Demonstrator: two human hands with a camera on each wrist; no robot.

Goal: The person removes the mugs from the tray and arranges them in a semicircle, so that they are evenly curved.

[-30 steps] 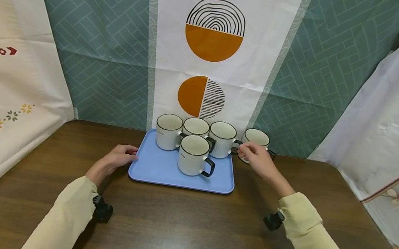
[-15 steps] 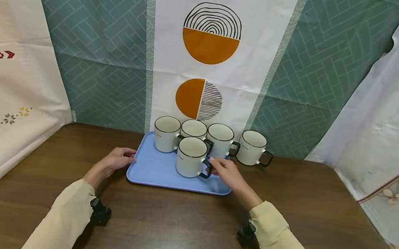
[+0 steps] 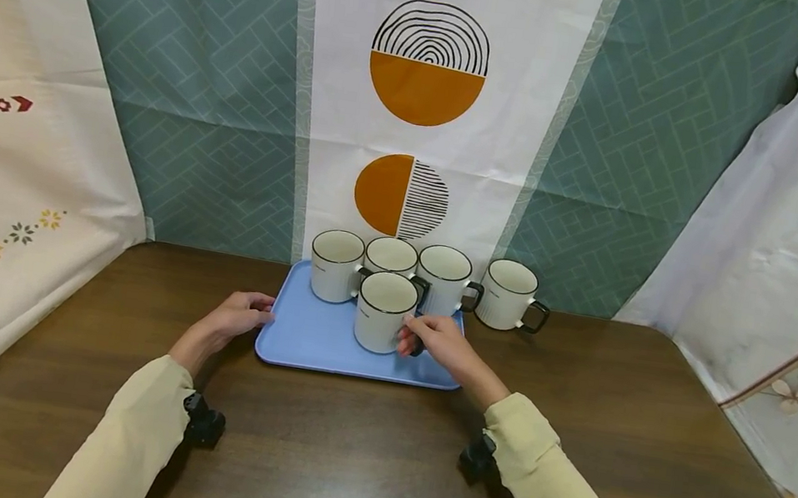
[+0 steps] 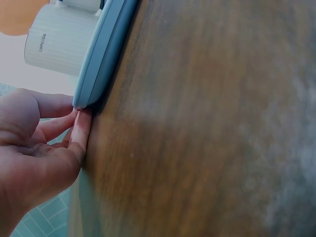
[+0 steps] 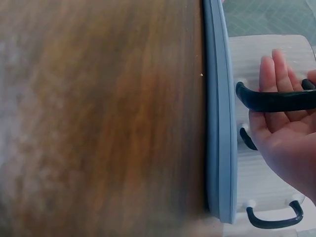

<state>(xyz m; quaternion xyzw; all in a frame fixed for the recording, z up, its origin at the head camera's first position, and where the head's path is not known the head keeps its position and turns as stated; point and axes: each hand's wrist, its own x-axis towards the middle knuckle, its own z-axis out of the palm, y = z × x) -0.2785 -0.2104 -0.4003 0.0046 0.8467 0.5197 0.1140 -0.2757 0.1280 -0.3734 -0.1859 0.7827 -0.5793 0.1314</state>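
Observation:
A blue tray (image 3: 313, 351) bears several white mugs with black rims and black handles. At its left edge my left hand (image 3: 239, 314) pinches the rim; in the left wrist view the thumb lies on one side and fingertips on the other. The front mug (image 3: 379, 326) stands ahead of a row of others, and my right hand (image 3: 438, 340) is at its handle. Seen from the right wrist, my fingers pass through the black handle (image 5: 276, 101) and hold it. Most of that handle is hidden by the hand in the head view.
Behind the front mug stand a left mug (image 3: 336, 270), a middle mug (image 3: 392, 255) and a right mug (image 3: 442, 284), close together. Another mug (image 3: 504, 301) stands on the wooden table (image 3: 341, 460) right of the tray. A patterned cloth (image 3: 238, 93) hangs behind.
My right hand has moved left and toward me, from beside the mug on the table to the front mug's handle, and now holds it. The left hand stays at the tray's edge.

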